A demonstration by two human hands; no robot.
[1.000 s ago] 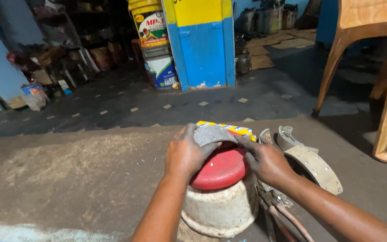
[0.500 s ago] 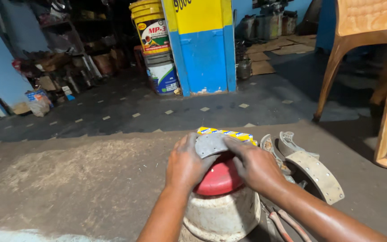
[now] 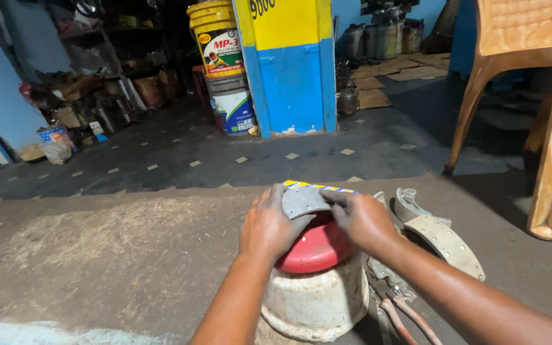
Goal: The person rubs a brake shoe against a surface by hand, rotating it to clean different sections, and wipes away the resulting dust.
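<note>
A curved grey brake lining [image 3: 304,200] is being held over the red lid [image 3: 317,248] of a worn white drum [image 3: 317,303], pinched at its ends by the left hand [image 3: 268,225] and right hand [image 3: 360,218]. Two brake shoes [image 3: 439,233] are lying just beside the drum, apparently not yet being worked on.

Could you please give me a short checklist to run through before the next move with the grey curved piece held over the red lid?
1. Left hand grips the grey curved lining piece on its left side: ok.
2. Right hand holds its right end: ok.
3. Piece sits over the red lid of the worn white container: ok.
4. Container stands upright on the concrete floor: ok.
5. Curved brake shoes lie apart, to the right of the hands: ok.
6. Underside of the piece clean or seated flat: cannot tell, hidden by the fingers.
</note>
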